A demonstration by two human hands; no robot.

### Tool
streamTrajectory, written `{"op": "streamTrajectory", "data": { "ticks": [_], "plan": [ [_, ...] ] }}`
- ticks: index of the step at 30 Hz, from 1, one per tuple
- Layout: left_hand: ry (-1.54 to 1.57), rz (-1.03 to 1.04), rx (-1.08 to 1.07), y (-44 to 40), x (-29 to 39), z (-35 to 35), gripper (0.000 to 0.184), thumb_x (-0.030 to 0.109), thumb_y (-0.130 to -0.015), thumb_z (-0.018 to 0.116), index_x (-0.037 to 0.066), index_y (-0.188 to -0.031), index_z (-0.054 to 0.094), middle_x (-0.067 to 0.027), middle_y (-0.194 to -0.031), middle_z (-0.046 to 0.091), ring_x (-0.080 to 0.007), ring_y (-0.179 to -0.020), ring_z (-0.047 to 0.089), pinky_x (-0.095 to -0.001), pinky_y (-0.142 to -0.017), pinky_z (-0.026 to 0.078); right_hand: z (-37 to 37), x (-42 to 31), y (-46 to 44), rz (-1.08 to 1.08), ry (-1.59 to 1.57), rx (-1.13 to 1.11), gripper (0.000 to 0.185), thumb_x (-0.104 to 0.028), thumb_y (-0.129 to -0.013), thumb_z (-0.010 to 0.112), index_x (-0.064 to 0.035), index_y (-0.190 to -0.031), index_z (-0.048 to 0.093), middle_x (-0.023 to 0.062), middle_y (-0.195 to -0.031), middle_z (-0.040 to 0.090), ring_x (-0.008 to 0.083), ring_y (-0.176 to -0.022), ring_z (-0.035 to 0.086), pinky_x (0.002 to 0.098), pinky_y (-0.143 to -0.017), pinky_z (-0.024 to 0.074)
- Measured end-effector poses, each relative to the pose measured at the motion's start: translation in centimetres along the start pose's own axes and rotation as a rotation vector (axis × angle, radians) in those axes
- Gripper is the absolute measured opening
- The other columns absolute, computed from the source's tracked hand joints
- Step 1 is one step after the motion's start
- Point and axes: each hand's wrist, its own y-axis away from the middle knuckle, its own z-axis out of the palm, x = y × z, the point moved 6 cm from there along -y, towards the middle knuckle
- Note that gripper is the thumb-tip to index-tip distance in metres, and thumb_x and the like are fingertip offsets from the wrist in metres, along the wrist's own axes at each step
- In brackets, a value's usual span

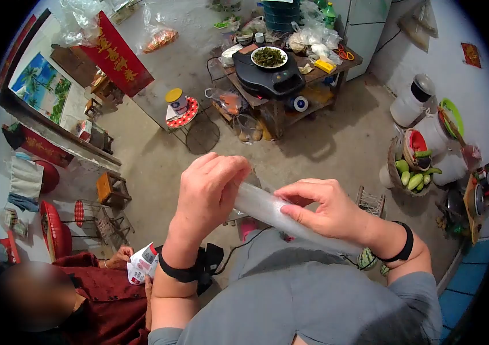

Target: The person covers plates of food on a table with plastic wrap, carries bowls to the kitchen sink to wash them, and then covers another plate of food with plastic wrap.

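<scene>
Held up in front of my chest is a long, whitish, see-through roll of plastic (267, 208), slanting down to the right. My left hand (213, 187) is closed around its upper left end, fingers curled over so that the end is hidden. Farther along, my right hand (322, 204) pinches the roll between thumb and fingers near its middle. The lower right end passes under my right forearm, close to my grey shirt. Black straps circle both my forearms.
Ahead stands a wooden table (345, 60) with a black electric griddle (270, 83) and a plate of greens (268, 56). A small round stool (183, 115) holds a tin. Baskets of vegetables (412, 172) are at right. At lower left another person (106, 287) holds a white-and-red packet (142, 264).
</scene>
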Motion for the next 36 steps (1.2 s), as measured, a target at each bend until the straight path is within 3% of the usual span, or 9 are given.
{"op": "streamTrajectory", "data": {
  "ticks": [10, 14, 16, 18, 22, 24, 28, 30, 36],
  "plan": [
    [0.195, -0.266, -0.177, 0.5, -2.5, 2.2, 0.013, -0.004, -0.075, 0.053, 0.002, -0.087, 0.054, -0.0084, -0.078, 0.060, -0.0178, -0.071, 0.059, -0.0277, -0.066, 0.048, 0.2, 1.8, 0.5, 0.074, -0.087, 0.058, 0.010, -0.012, -0.088, 0.048, -0.0023, -0.087, 0.051, 0.0030, -0.071, 0.051, 0.0095, -0.064, 0.047, 0.0236, -0.057, 0.0387],
    [1.119, -0.544, 0.278, 2.1, -7.5, 3.6, 0.052, 0.012, -0.081, 0.059, 0.009, -0.124, 0.030, -0.0103, -0.118, 0.046, -0.0213, -0.103, 0.050, -0.0346, -0.083, 0.045, -0.3, 3.6, 0.1, 0.118, -0.120, 0.152, 0.011, -0.013, -0.089, 0.046, -0.0018, -0.087, 0.049, 0.0063, -0.069, 0.051, 0.0115, -0.061, 0.047, 0.0260, -0.056, 0.0393],
    [1.577, -0.788, 0.216, 4.0, -7.5, 6.8, 0.056, 0.023, -0.083, 0.059, 0.011, -0.127, 0.027, -0.0109, -0.118, 0.046, -0.0231, -0.105, 0.050, -0.0371, -0.083, 0.046, -0.7, 4.6, -0.6, 0.090, -0.323, 0.306, 0.010, -0.013, -0.091, 0.044, -0.0044, -0.090, 0.048, -0.0039, -0.072, 0.045, 0.0033, -0.064, 0.039, 0.0193, -0.055, 0.0333],
    [1.682, -0.953, -0.056, 5.0, -4.4, 11.0, 0.064, 0.032, -0.080, 0.063, 0.010, -0.128, 0.028, -0.0090, -0.116, 0.047, -0.0210, -0.104, 0.050, -0.0363, -0.083, 0.045, -1.0, 4.6, -1.9, 0.101, -0.286, 0.358, 0.011, -0.013, -0.090, 0.045, -0.0027, -0.088, 0.049, 0.0031, -0.068, 0.050, 0.0094, -0.061, 0.044, 0.0245, -0.056, 0.0380],
    [1.588, -0.879, -0.094, 4.1, -2.9, 11.9, 0.057, 0.029, -0.081, 0.062, 0.007, -0.125, 0.033, -0.0035, -0.102, 0.050, -0.0138, -0.091, 0.051, -0.0321, -0.076, 0.044, -1.0, 4.4, -3.2, 0.013, -0.195, 0.363, 0.012, -0.016, -0.092, 0.043, -0.0050, -0.093, 0.048, -0.0002, -0.066, 0.049, 0.0075, -0.058, 0.044, 0.0228, -0.052, 0.0370],
    [1.550, -0.900, -0.012, 4.0, -3.4, 11.0, 0.052, 0.028, -0.084, 0.060, 0.007, -0.123, 0.034, -0.0042, -0.096, 0.050, -0.0147, -0.086, 0.051, -0.0327, -0.074, 0.045, 0.0, 5.4, -3.2, 0.265, -0.711, 0.215, 0.014, -0.020, -0.092, 0.045, -0.0067, -0.097, 0.047, -0.0008, -0.063, 0.046, 0.0050, -0.056, 0.043, 0.0204, -0.049, 0.0364],
    [1.553, -0.843, 0.079, 3.9, -3.9, 10.5, 0.048, 0.028, -0.085, 0.057, 0.008, -0.122, 0.033, -0.0055, -0.097, 0.048, -0.0149, -0.081, 0.052, -0.0311, -0.069, 0.047, 1.6, 6.0, -2.9, 0.427, -0.652, 0.054, 0.020, -0.025, -0.091, 0.048, -0.0062, -0.098, 0.045, -0.0016, -0.066, 0.047, 0.0033, -0.057, 0.043, 0.0185, -0.047, 0.0363],
    [1.478, -0.845, 0.075, 3.9, -3.8, 10.6, 0.058, 0.041, -0.081, 0.060, 0.010, -0.121, 0.031, -0.0075, -0.101, 0.048, -0.0173, -0.087, 0.052, -0.0335, -0.069, 0.047, 2.0, 6.0, -2.8, 0.398, -0.585, 0.064, 0.018, -0.023, -0.090, 0.051, -0.0061, -0.092, 0.046, -0.0020, -0.069, 0.047, 0.0037, -0.058, 0.042, 0.0194, -0.049, 0.0364],
    [1.374, -0.780, 0.159, 3.4, -4.2, 9.9, 0.047, 0.023, -0.086, 0.057, 0.008, -0.122, 0.030, -0.0049, -0.097, 0.048, -0.0136, -0.083, 0.051, -0.0294, -0.070, 0.047, 1.8, 6.1, -3.0, 0.126, -0.437, 0.168, 0.014, -0.017, -0.091, 0.049, -0.0065, -0.082, 0.046, -0.0014, -0.071, 0.050, 0.0054, -0.066, 0.047, 0.0207, -0.059, 0.0417]
  ]
}}
